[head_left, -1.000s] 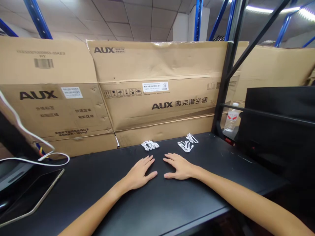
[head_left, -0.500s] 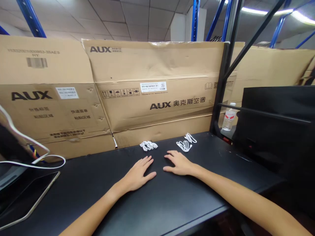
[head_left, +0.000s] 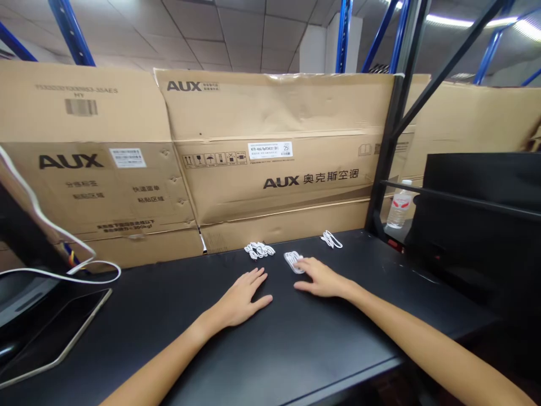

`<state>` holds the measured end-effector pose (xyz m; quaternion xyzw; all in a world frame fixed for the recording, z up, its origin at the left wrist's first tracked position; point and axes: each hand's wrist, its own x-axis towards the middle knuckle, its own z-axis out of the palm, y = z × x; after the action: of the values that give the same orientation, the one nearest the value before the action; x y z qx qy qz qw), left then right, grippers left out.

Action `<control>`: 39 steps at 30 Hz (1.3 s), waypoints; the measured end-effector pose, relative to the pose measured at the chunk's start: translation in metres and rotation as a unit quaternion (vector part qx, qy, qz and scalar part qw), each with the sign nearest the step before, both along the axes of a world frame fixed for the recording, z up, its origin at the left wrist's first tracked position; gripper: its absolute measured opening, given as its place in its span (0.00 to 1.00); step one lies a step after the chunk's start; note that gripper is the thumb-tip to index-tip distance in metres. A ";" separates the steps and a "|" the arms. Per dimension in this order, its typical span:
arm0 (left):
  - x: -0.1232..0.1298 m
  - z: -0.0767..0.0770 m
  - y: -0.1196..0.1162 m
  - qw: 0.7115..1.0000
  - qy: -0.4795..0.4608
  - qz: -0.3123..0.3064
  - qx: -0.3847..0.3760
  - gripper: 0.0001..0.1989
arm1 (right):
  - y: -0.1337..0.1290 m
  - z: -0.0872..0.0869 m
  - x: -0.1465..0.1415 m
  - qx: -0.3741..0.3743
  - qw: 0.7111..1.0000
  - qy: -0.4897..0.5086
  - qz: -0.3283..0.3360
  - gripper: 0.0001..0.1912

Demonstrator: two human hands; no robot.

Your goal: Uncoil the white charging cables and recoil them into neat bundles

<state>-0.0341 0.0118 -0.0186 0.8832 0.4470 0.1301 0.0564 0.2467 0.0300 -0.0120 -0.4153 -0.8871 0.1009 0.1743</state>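
Observation:
My left hand point(head_left: 243, 298) lies low over the black tabletop with thumb and fingers apart, holding nothing. Just beyond its fingertips rests a coiled white cable point(head_left: 259, 250). My right hand point(head_left: 322, 277) has its fingertips over the right edge of another coiled white cable point(head_left: 291, 260), which lies between the two hands. Its thumb is stretched out, apart from that cable. Farther right, near the back of the table, there is one more white cable coil point(head_left: 331, 239).
Printed cardboard panels point(head_left: 279, 203) line the back of the black table point(head_left: 270, 349). On the left are a tablet-like device point(head_left: 63, 327) and a loose white cord point(head_left: 99, 270). A black metal post point(head_left: 386, 152), a water bottle point(head_left: 399, 206) and a dark screen point(head_left: 477, 225) stand right.
The middle cable coil has slid left, away from the right coil, with my right fingertips now on it. My left hand stays in about the same place. The view has shifted slightly.

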 end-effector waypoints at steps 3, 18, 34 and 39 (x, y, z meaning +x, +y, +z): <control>0.001 0.000 0.000 1.000 -0.003 0.007 0.005 0.33 | -0.017 0.003 -0.019 -0.024 0.992 0.079 0.096 0.30; 0.002 0.012 -0.006 1.000 -0.006 -0.021 -0.011 0.28 | 0.001 -0.010 -0.014 -0.079 0.997 -0.008 -0.016 0.47; -0.007 0.000 -0.007 0.999 0.020 0.034 -0.012 0.37 | 0.003 -0.014 -0.001 -0.053 0.998 -0.039 -0.002 0.46; -0.001 0.000 -0.004 1.000 0.010 0.026 0.000 0.34 | -0.003 -0.015 -0.012 0.041 0.998 0.040 0.011 0.25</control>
<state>-0.0355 0.0077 -0.0181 0.8727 0.4701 0.1228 0.0486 0.2347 0.0271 -0.0272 -0.3938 -0.8873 0.0826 0.2253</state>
